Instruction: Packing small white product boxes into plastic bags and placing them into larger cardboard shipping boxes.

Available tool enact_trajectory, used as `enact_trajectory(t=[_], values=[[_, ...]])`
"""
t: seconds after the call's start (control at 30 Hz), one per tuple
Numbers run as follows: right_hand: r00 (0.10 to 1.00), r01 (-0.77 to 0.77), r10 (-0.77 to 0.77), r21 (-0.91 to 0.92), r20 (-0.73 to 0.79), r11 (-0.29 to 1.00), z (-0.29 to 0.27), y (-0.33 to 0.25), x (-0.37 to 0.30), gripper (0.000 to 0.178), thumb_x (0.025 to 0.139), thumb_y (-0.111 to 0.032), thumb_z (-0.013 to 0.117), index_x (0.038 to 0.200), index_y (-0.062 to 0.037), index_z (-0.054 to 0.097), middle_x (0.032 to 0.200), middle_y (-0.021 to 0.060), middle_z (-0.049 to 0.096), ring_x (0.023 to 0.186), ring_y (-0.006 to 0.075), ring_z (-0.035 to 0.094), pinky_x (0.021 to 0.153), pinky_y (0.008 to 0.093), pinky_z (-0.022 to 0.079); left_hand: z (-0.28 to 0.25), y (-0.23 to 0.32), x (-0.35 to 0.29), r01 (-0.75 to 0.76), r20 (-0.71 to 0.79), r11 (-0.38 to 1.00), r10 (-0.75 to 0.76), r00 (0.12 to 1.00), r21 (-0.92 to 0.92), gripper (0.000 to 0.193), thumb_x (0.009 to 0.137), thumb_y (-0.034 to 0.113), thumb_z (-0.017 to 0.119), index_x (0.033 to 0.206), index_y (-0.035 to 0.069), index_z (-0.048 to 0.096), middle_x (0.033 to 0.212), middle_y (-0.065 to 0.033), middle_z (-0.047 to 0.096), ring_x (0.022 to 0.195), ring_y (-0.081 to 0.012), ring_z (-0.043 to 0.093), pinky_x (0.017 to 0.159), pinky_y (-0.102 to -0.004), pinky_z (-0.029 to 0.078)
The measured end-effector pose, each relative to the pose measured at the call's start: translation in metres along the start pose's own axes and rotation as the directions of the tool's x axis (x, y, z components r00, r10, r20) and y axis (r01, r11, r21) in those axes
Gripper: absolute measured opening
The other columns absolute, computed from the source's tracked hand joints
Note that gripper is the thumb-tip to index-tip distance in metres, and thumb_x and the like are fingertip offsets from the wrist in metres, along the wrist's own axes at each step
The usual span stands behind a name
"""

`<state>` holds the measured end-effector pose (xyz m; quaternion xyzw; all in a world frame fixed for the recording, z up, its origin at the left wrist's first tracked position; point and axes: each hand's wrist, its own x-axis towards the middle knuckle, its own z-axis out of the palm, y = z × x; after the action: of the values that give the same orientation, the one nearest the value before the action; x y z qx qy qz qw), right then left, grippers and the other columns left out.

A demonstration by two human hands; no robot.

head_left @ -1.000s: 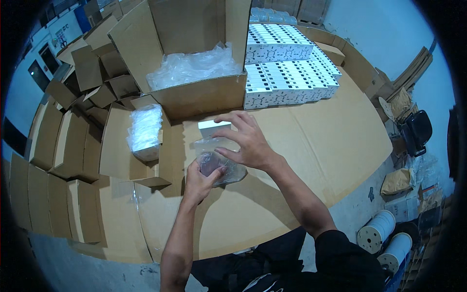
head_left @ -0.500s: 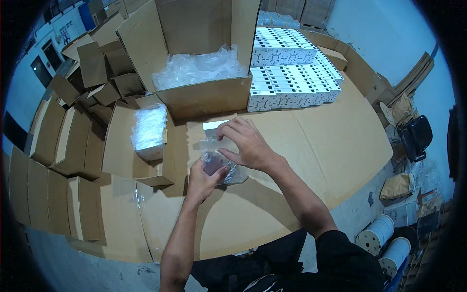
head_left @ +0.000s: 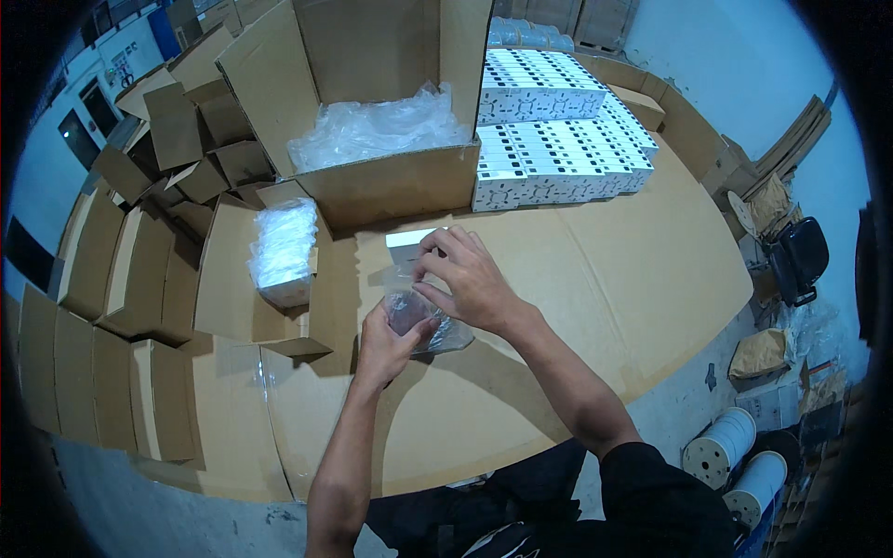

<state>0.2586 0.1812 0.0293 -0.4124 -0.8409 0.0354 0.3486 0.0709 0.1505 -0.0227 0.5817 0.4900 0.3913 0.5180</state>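
Observation:
A clear plastic bag (head_left: pixel 453 337), crinkled like bubble wrap, lies low over the cardboard-topped table in front of me. My left hand (head_left: pixel 384 346) grips its near left part, thumb on top and fingers underneath. Above the bag's far end, my right hand (head_left: pixel 473 284) has its thumb and fingers curled into a pinch at the plastic edge; the fingertips partly hide what they hold. Just beyond the bag sits a small white box (head_left: pixel 402 245), partly covered by my right fingers.
An open carton (head_left: pixel 400 191) of clear plastic bags (head_left: pixel 381 128) stands at the back. To the left, a smaller open carton (head_left: pixel 228 288) holds a row of wrapped boxes (head_left: pixel 282 244). White boxes (head_left: pixel 549 172) are stacked at the back right; empty cartons (head_left: pixel 167 298) crowd the left.
My right hand has shifted very slightly left and down at the bag's far end. The left hand keeps its grip, and the surroundings look the same.

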Motion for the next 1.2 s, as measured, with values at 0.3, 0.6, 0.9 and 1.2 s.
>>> enact_trajectory(t=[0.3,0.6,0.9,1.2], values=[[0.996,0.068,-0.078,0.178,0.049,0.982,-0.009,0.008,0.003,0.013,0.087,-0.015,0.074,0.095,-0.0099,0.066,0.084,0.0080,0.067,0.083,0.0252,0.063,0.082,0.0383,0.043,0.001,0.006,0.000,0.025,-0.005,0.999,-0.026,1.000,-0.034,0.045,0.080,0.012,0.086,0.117,-0.001,0.064,0.104,-0.0095,0.073,0.094,-0.0170,0.068,0.086,-0.0338,0.055],[0.921,-0.183,0.012,0.407,0.389,0.895,-0.025,-0.001,0.018,0.016,0.100,-0.019,0.060,0.105,-0.0047,0.065,0.086,0.0157,0.070,0.079,0.0366,0.067,0.072,0.0456,0.051,-0.002,0.014,-0.007,-0.019,0.086,0.999,0.015,0.996,0.045,0.054,0.073,0.011,0.091,0.117,-0.002,0.063,0.106,-0.0105,0.073,0.097,-0.0176,0.069,0.088,-0.0344,0.056],[0.918,-0.334,0.183,0.439,0.351,0.834,-0.026,0.002,0.021,0.027,0.104,-0.023,0.054,0.103,-0.0027,0.072,0.080,0.0138,0.070,0.073,0.0201,0.069,0.070,0.0348,0.052,-0.006,-0.005,-0.002,-0.014,0.134,1.000,0.016,0.991,-0.009,0.056,0.072,0.008,0.091,0.117,-0.005,0.061,0.109,-0.0120,0.073,0.098,-0.0196,0.070,0.088,-0.0343,0.057],[0.933,-0.132,0.357,0.873,-0.051,0.469,-0.001,0.037,0.007,0.042,0.110,-0.031,0.040,0.101,-0.0009,0.068,0.082,0.0047,0.065,0.073,0.0130,0.059,0.067,0.0256,0.042,-0.009,-0.007,-0.002,0.015,0.099,0.999,-0.010,0.995,-0.046,0.055,0.073,0.007,0.090,0.118,-0.002,0.059,0.107,-0.0107,0.071,0.097,-0.0184,0.069,0.087,-0.0334,0.057]])
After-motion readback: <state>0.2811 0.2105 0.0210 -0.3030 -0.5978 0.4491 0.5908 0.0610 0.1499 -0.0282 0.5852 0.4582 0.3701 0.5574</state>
